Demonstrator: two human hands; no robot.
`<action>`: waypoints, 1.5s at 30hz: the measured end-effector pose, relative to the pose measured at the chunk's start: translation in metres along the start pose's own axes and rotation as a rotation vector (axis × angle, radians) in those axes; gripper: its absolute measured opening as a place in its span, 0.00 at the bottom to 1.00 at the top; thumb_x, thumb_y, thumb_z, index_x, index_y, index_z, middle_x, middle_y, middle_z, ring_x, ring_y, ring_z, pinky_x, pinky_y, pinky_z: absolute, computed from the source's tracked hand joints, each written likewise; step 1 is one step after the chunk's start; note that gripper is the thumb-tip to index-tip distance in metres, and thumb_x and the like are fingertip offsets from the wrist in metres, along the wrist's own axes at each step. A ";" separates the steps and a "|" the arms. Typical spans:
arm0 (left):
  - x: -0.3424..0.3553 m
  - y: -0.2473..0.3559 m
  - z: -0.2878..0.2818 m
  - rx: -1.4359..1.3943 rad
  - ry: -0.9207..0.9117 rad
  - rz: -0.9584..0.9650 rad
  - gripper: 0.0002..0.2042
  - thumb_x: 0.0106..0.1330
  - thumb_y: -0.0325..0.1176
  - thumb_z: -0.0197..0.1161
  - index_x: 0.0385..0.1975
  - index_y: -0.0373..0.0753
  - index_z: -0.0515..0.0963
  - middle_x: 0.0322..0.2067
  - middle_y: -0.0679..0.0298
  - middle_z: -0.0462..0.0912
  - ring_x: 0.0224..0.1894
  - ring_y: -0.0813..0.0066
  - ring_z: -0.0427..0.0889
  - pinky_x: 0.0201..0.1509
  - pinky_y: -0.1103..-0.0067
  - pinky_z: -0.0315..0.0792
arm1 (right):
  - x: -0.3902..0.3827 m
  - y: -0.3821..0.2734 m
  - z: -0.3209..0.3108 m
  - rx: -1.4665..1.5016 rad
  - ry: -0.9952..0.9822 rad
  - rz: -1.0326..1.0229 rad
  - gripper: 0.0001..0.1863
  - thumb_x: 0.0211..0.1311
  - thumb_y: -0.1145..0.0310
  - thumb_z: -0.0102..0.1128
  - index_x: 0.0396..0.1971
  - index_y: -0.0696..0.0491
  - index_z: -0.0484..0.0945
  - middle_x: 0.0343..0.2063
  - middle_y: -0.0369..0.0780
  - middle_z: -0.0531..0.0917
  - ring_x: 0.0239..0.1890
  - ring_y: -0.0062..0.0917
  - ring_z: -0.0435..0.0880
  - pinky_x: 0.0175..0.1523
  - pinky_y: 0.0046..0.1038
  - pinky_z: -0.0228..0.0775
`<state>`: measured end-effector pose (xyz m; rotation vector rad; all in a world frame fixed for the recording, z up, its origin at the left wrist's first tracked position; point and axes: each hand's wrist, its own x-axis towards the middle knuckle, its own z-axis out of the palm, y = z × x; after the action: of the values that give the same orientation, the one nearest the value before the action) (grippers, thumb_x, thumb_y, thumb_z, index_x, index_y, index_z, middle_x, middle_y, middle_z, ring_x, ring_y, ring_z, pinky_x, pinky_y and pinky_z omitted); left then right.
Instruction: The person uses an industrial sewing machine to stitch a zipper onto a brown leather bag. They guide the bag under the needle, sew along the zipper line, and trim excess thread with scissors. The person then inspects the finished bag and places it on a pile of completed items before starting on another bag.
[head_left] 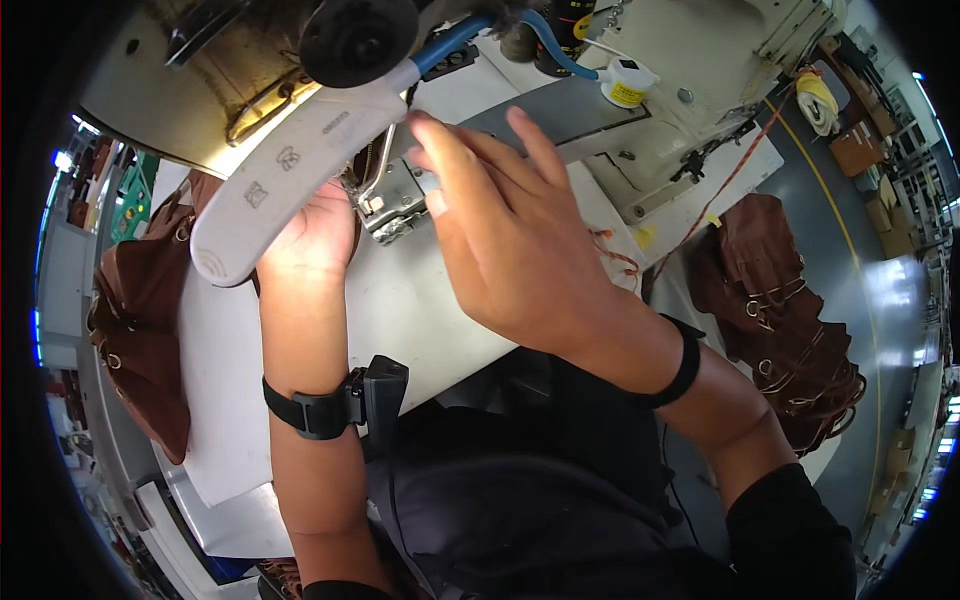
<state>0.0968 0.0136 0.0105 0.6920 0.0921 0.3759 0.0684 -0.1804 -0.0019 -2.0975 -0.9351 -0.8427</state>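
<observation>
My left hand (pixel 318 228) is at the left of a sewing machine's presser foot area (pixel 392 205), palm side partly showing. A long grey curved cover (pixel 290 180) hides most of its fingers, so its grip is out of sight. Just right of the metal foot and needle parts, my right hand (pixel 520 225) is held over the machine bed with its fingers stretched and apart. Its fingertips are close to the needle bar; nothing shows in its grasp. A brown leather bag (pixel 145 310) hangs over the work surface's left side, beside my left forearm.
The machine's black wheel (pixel 358 40) and blue hose (pixel 450 45) are overhead. A small white bottle with a yellow label (pixel 628 82) stands on the machine. Brown leather bags (pixel 775 320) are piled at right. A red cord (pixel 735 170) runs down beside the machine.
</observation>
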 end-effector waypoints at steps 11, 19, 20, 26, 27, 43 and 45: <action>-0.024 -0.011 0.007 0.071 0.017 0.141 0.20 0.81 0.45 0.54 0.63 0.37 0.72 0.61 0.58 0.80 0.63 0.63 0.81 0.69 0.68 0.72 | 0.028 -0.004 0.031 0.056 -0.055 0.001 0.13 0.63 0.71 0.57 0.47 0.55 0.77 0.36 0.43 0.87 0.47 0.40 0.86 0.70 0.65 0.59; -0.038 0.003 0.009 0.096 -0.020 0.036 0.31 0.83 0.55 0.47 0.70 0.33 0.66 0.69 0.52 0.73 0.73 0.58 0.70 0.83 0.62 0.49 | 0.032 -0.002 0.039 -0.091 -0.063 -0.018 0.15 0.63 0.69 0.58 0.48 0.57 0.79 0.40 0.45 0.87 0.56 0.43 0.82 0.69 0.69 0.58; -0.037 0.002 0.006 0.096 -0.035 0.036 0.31 0.82 0.55 0.47 0.70 0.32 0.65 0.69 0.51 0.73 0.73 0.57 0.70 0.83 0.62 0.48 | 0.033 -0.001 0.040 -0.096 -0.050 -0.021 0.15 0.64 0.68 0.57 0.48 0.58 0.79 0.42 0.46 0.87 0.59 0.44 0.81 0.69 0.69 0.57; -0.039 -0.004 -0.004 0.117 -0.059 0.060 0.31 0.82 0.54 0.49 0.70 0.31 0.66 0.69 0.51 0.74 0.73 0.59 0.71 0.81 0.63 0.54 | 0.020 -0.002 0.030 -0.203 -0.064 -0.008 0.19 0.68 0.66 0.57 0.53 0.63 0.78 0.53 0.50 0.84 0.69 0.49 0.72 0.73 0.69 0.50; -0.039 -0.005 -0.005 0.121 -0.049 0.064 0.30 0.82 0.53 0.49 0.69 0.31 0.67 0.69 0.51 0.74 0.73 0.59 0.71 0.80 0.64 0.57 | 0.019 0.001 0.030 -0.216 -0.075 -0.008 0.22 0.69 0.64 0.58 0.56 0.64 0.77 0.54 0.49 0.84 0.71 0.48 0.70 0.74 0.70 0.46; -0.079 -0.015 0.002 0.111 0.080 0.156 0.25 0.83 0.45 0.48 0.67 0.30 0.70 0.64 0.56 0.77 0.67 0.62 0.75 0.77 0.64 0.61 | -0.008 -0.015 -0.002 -0.285 -0.166 -0.072 0.33 0.66 0.57 0.67 0.66 0.59 0.73 0.66 0.45 0.77 0.77 0.45 0.62 0.76 0.70 0.36; -0.086 -0.018 0.004 0.123 0.061 0.180 0.24 0.84 0.45 0.48 0.65 0.30 0.72 0.61 0.56 0.79 0.63 0.63 0.78 0.75 0.64 0.65 | -0.011 -0.011 -0.006 -0.292 -0.178 -0.086 0.32 0.65 0.58 0.67 0.66 0.58 0.74 0.65 0.44 0.77 0.77 0.44 0.62 0.76 0.70 0.36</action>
<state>0.0230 -0.0330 -0.0014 0.8133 0.1120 0.5679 0.0517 -0.1834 -0.0033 -2.4299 -1.0544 -0.8918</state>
